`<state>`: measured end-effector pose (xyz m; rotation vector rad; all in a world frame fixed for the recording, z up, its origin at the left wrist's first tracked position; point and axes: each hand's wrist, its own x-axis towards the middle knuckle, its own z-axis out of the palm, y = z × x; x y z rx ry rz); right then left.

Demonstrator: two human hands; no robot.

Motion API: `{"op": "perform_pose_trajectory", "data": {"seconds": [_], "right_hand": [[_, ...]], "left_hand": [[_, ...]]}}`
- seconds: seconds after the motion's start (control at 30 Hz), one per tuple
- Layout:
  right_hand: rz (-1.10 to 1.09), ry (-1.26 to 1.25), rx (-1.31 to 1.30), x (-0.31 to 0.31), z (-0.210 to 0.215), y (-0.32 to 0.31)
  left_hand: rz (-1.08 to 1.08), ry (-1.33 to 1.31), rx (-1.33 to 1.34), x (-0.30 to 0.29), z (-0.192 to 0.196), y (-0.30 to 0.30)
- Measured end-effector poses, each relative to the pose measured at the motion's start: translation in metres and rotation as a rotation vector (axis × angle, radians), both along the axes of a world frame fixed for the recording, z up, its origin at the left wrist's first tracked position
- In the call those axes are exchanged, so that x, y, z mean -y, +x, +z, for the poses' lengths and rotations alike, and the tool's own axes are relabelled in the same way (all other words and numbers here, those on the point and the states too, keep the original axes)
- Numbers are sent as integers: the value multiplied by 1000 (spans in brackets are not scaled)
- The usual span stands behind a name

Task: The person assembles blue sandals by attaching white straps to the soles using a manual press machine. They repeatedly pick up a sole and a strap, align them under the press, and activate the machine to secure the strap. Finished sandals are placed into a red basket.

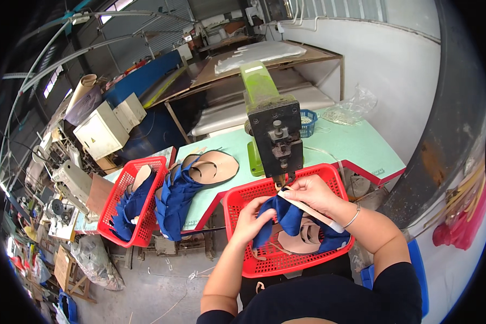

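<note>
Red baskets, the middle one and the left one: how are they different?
The middle red basket looks bigger in this view than the left red basket. The person's left hand and right hand are over the middle red basket; no hand is over the left red basket. Both are red, have holes and hold blue fabric.

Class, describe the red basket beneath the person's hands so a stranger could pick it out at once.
Start at the green machine by the pale green table. Below its dark front plate is a slotted red basket holding blue pieces. Unlike the other red basket, farther left, it sits beneath the left hand and right hand.
</note>
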<state>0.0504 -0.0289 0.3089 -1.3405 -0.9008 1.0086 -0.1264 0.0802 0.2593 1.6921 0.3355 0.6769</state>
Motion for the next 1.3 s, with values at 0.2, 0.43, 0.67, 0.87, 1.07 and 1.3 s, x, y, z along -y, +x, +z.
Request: {"op": "perform_pose_trajectory", "data": {"seconds": [0.2,0.43,0.67,0.87,1.07,1.3], "right_hand": [[73,43,54,-5,-6,7],[273,-54,59,19,-32,35],[181,11,10,20,-18,22],[355,63,-259,27,-44,39],[358,129,-350,38,-61,25],[224,193,-370,37,-47,27]], "left_hand": [[119,-78,11,-11,4,20],[316,227,170,6,-12,33],[318,102,333,14,-16,41],[303,104,179,11,4,39],[209,-233,156,12,26,37],[248,-162,340,16,5,34]]}}
